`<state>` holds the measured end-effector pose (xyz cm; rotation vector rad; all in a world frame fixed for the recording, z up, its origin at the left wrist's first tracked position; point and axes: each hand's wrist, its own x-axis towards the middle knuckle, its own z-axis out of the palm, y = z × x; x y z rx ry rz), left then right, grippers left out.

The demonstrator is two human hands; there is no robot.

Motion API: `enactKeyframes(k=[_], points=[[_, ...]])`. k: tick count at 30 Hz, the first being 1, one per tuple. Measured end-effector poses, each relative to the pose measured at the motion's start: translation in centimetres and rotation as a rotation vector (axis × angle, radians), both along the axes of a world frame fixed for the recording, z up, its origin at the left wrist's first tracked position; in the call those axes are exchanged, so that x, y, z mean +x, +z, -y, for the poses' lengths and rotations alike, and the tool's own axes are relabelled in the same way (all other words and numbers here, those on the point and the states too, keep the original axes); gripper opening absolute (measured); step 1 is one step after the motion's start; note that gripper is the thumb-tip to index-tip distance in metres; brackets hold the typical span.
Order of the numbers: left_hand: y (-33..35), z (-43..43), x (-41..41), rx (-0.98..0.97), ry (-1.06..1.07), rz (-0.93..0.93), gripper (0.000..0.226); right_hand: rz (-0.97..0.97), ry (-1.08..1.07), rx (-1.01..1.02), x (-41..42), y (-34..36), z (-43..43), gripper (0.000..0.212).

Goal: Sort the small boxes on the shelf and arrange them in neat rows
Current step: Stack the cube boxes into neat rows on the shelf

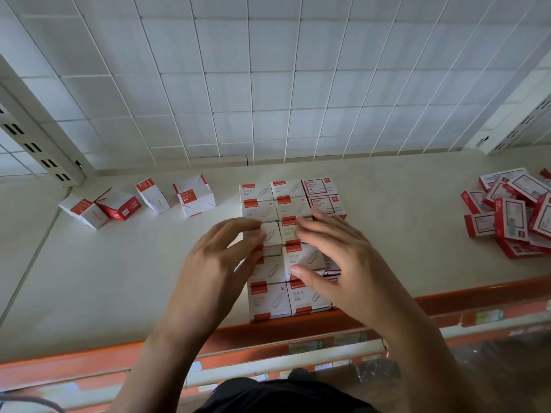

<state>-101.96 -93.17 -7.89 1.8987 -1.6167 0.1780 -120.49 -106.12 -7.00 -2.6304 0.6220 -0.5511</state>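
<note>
Small white-and-red paperclip boxes stand in a tidy block (269, 299) in the middle of the white shelf (119, 263), several rows deep and two to three across. My left hand (214, 263) lies at the block's left side, its straight fingers touching a box in the third row. My right hand (334, 257) is spread over the right columns, thumb resting on a box top, and hides the boxes beneath. Neither hand grips anything. Red-framed boxes (320, 187) fill the block's right column at the back.
Several loose white-and-red boxes (119, 204) lie tumbled at the back left. A heap of flatter red-framed boxes (512, 216) sits at the far right. A wire grid panel (268, 84) backs the shelf, and an orange lip (477, 293) runs along its front edge.
</note>
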Motion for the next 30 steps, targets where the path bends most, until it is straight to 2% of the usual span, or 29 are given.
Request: enactKeyframes(k=[11,15,19,24,30], points=[[0.4,0.5,0.6,0.035,-0.022,-0.027,0.016,0.003,0.047,0.05,0.1,0.3,1.0,0.058],[0.5,-0.1,0.4,0.053,0.011,-0.021,0.024,0.075,0.041,0.062,1.0,1.0,0.9,0.052],[0.3,-1.6,0.7,0.049,0.071,-0.032,0.029,0.145,0.063,0.037,3.3,2.2,0.3,0.042],[0.5,-3.9,2.7,0.044,0.16,-0.035,0.026,0.15,0.087,0.049,6.8,3.0,-1.8,0.041],[1.1,-6.6,6.8,0.038,0.241,-0.026,0.026,0.227,-0.012,0.034,12.2,2.8,-4.6,0.026]])
